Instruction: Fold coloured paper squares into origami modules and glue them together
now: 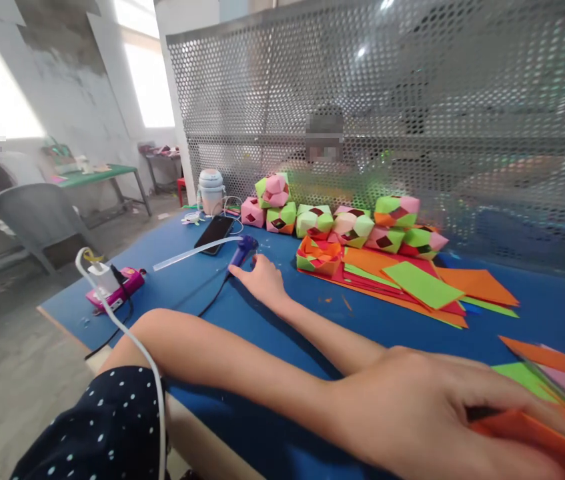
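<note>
My left arm crosses over my right arm. At the lower right, my left hand [422,407] has its thumb and fingers around orange folded paper [517,430], with the fingertips blurred. Farther forward, my right hand [262,277] is at a blue glue gun [240,255], its thumb against the handle and its other fingers curled on the right side. A long clear glue stick [197,251] sticks out of the gun to the left. Loose orange, green and pink sheets [562,373] lie beyond my left hand.
Several folded paper shapes [352,227] line a perforated metal screen [272,87]. Before them are an orange-green ring [319,257] and stacked paper strips [422,283]. A phone [215,235], a bottle [211,192] and a magenta power strip [125,288] with cables sit left. People are beyond.
</note>
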Motion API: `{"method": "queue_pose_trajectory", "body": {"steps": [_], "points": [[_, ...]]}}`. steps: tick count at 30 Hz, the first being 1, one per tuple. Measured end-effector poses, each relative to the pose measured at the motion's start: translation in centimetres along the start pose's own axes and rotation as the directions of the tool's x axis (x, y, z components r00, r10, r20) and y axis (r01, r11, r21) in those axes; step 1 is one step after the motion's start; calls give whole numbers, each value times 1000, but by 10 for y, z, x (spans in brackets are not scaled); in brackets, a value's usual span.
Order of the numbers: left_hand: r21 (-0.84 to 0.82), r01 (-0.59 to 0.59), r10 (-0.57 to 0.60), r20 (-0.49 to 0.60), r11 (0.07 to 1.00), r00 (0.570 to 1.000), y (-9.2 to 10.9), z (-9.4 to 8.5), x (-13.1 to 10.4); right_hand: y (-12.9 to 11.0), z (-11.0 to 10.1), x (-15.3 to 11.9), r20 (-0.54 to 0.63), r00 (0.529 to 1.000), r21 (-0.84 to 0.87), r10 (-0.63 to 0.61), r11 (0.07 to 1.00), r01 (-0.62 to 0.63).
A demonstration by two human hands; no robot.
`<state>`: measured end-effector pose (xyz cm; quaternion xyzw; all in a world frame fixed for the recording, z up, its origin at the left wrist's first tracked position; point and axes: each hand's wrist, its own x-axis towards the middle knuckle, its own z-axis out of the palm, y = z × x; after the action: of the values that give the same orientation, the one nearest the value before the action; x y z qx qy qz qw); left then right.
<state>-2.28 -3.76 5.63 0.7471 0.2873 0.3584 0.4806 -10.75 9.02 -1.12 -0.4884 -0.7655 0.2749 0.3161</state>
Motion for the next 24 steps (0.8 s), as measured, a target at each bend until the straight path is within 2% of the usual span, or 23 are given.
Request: {"method": "queue_pose_trajectory", "body": {"steps": [3, 6, 10, 13, 18, 21, 24], "points": [[23, 28, -28, 24, 999, 999, 4, -1, -6, -14, 18, 10, -70, 995, -46, 74, 996, -78], [66, 15, -16, 15, 998, 1000, 7, -4, -11, -21, 27, 14, -124, 985, -62, 121, 990, -129], [54, -37, 39, -46, 998, 998, 6, -5, -17, -20, 29, 19, -150, 976, -37, 157, 986, -164], [6, -79, 79, -41, 997, 996, 1, -4, -22, -13, 22, 20, -125, 982, 32, 140, 990, -137], [-44, -58, 58, -14, 997, 998, -5, -3, -33, 0, -10, 6, -44, 999, 247, 23, 969, -12], [-54, -53, 52, -34, 997, 998, -6, -5, -42, 12, -47, -22, -2, 1000, 364, 3, 931, -2], [-78, -6, -2, -102, 997, 995, -10, -13, -48, 33, -95, -60, 5, 1000, 413, 12, 911, -13]]}}
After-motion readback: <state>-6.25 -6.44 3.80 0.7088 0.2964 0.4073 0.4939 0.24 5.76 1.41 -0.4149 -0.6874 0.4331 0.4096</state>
